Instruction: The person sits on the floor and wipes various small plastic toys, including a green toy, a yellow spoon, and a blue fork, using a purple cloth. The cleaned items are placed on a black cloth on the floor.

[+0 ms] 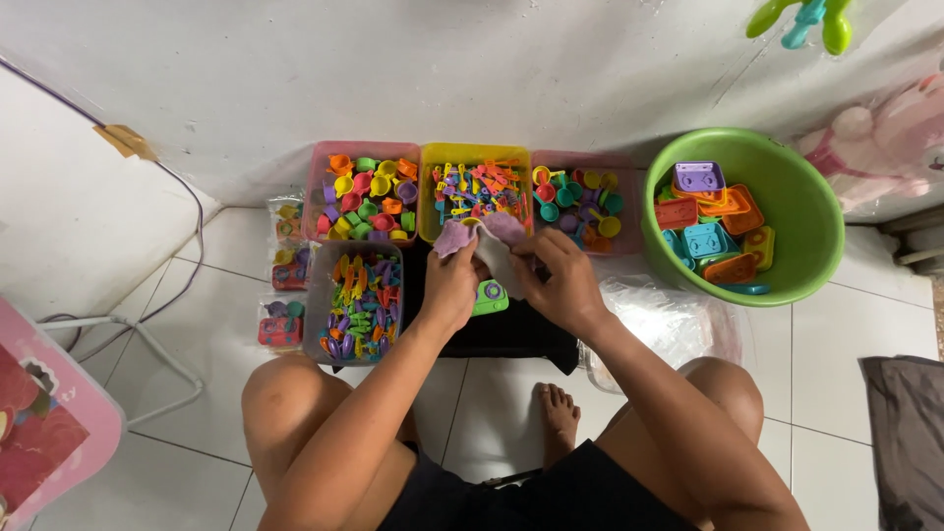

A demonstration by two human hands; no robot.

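My left hand (450,285) and my right hand (557,278) are raised together over a black cloth (511,329) on the floor. Between them they hold a small clear plastic bag (495,251) with purple toy pieces (454,237) at its top. A small green toy piece (490,298) lies on the black cloth just below my hands. Both hands have their fingers closed on the bag.
Four bins of small coloured toy parts stand by the wall: pink (317,177), yellow (426,197), a second pink one (629,197) and a grey one (317,295). A green tub (806,206) with toy stoves sits right. Filled packets (280,324) lie left, a heap of clear bags (669,320) right.
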